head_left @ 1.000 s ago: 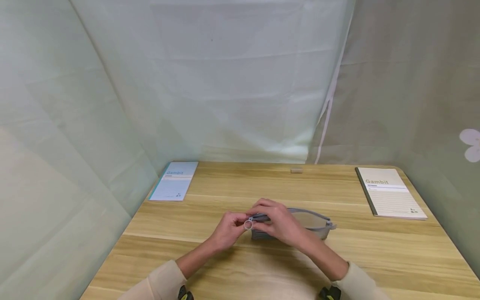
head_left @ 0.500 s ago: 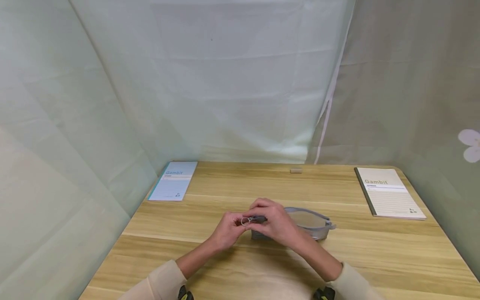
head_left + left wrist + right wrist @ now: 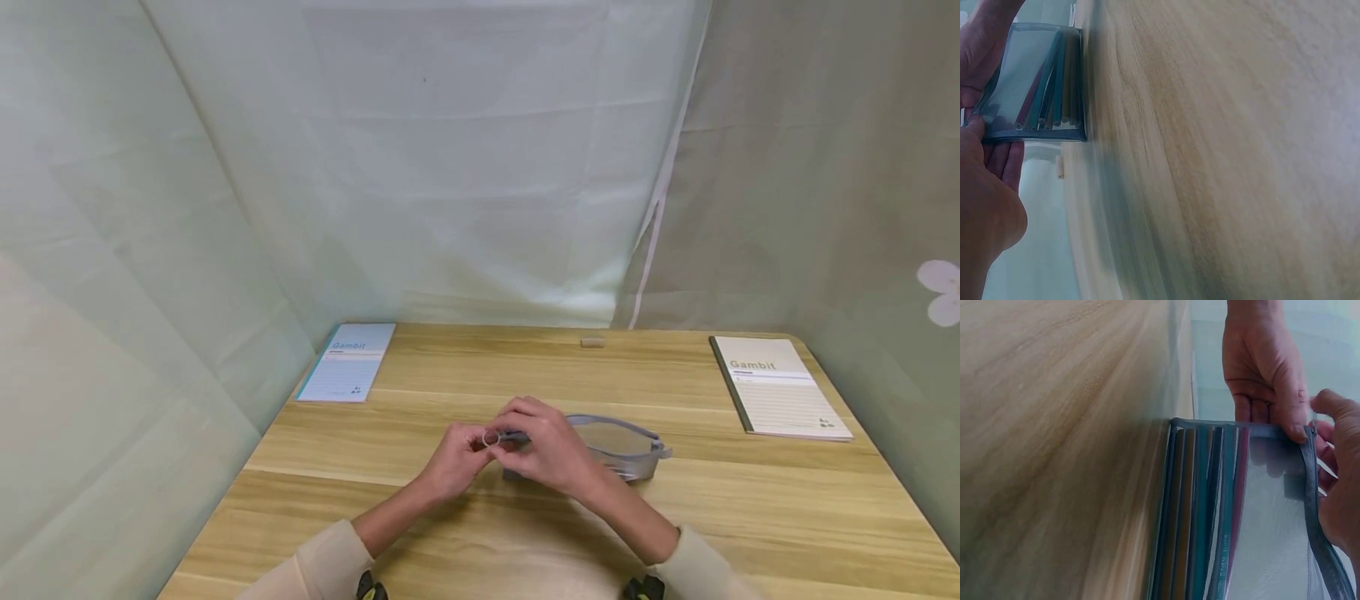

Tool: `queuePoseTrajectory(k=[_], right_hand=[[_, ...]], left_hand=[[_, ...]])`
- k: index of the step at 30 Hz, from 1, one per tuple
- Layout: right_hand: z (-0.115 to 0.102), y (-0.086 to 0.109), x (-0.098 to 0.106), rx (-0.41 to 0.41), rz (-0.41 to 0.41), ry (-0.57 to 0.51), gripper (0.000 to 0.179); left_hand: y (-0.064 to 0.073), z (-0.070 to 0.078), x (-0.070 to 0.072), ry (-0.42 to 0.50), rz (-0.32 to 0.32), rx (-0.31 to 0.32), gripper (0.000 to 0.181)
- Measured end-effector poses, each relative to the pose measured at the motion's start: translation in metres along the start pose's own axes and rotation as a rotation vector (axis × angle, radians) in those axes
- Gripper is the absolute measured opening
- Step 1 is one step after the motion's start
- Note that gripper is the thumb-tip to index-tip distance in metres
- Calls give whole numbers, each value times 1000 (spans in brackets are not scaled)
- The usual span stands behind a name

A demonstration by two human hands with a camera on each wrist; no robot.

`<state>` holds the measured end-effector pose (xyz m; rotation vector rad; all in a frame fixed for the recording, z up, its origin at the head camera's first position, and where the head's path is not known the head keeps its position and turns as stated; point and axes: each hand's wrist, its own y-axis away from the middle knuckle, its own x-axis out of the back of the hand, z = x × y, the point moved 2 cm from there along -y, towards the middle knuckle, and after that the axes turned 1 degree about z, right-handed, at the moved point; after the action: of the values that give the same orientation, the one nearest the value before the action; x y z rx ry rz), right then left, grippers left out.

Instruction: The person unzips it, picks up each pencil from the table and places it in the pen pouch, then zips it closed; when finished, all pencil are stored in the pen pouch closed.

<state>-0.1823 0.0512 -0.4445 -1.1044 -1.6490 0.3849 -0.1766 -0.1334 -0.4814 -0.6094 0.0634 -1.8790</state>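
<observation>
A grey mesh pencil case (image 3: pixel 633 468) with a zip along its top stands on the table, its mouth gaping at the right end. Several pencils (image 3: pixel 1200 512) show through its side in the right wrist view. My left hand (image 3: pixel 455 458) pinches the case's left top corner between thumb and fingers, as the right wrist view (image 3: pixel 1266 362) shows. With thumb and forefinger, my right hand (image 3: pixel 551 446) pinches at the zip by that same corner. A round zip pull ring (image 3: pixel 491 439) shows between the two hands. The right hand hides part of the zip in the head view.
A blue-white notebook (image 3: pixel 347 362) lies at the table's back left, and a cream notebook (image 3: pixel 780 387) at the back right. A small eraser-like block (image 3: pixel 592 342) sits near the back edge. Cloth curtains (image 3: pixel 465 167) hang behind the table (image 3: pixel 465 550) and at both sides.
The pull ring has shifted slightly up and left. My right forearm has moved a little left, its fingers staying at the zip. The left hand has hardly moved.
</observation>
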Motion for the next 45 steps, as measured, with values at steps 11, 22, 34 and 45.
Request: queuePoseTrajectory(k=[11, 22, 34, 45], right_hand=[[1, 4, -1, -35, 145, -55, 14], [-6, 6, 3, -345, 152, -176, 18], [-13, 8, 15, -484, 215, -134, 25], [-10, 11, 31, -551, 164, -115, 14]], left_hand=[[-1, -1, 1, -11, -26, -31, 12], [0, 1, 0, -1, -16, 15, 12], [-4, 5, -2, -18, -3, 35, 17], [-6, 8, -4, -34, 5, 10, 18]])
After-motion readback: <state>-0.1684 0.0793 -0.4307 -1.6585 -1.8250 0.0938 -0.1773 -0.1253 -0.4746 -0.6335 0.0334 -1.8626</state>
